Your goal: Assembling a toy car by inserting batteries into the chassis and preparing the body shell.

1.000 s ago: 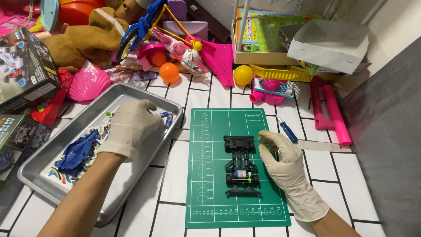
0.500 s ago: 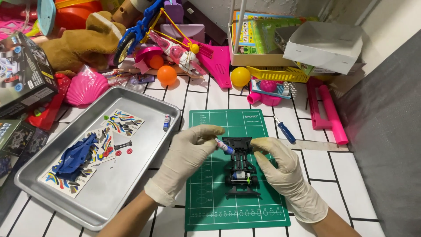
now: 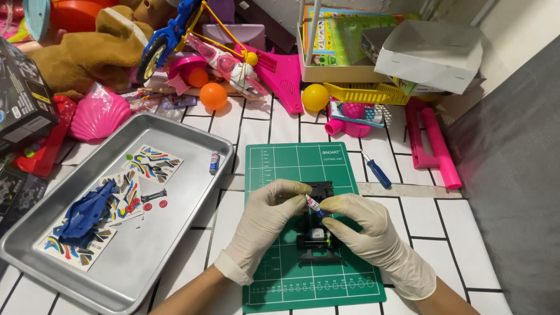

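Both gloved hands over green cutting mat (image 3: 280, 169) on white tiled surface (image 3: 431, 233). Left hand (image 3: 265, 224) and right hand (image 3: 364, 230) pinch small battery (image 3: 314, 205) between fingertips, grip pressed together on it, just above black toy car chassis (image 3: 315, 233). Chassis sits mid-mat, mostly hidden by fingers; detail hard to make out. Left: metal tray (image 3: 175, 216) with blue car body (image 3: 87, 211), sticker sheets, second battery (image 3: 214, 163) at far rim. Blue screwdriver (image 3: 376, 170) right of mat. Toy clutter far, partly cut off.
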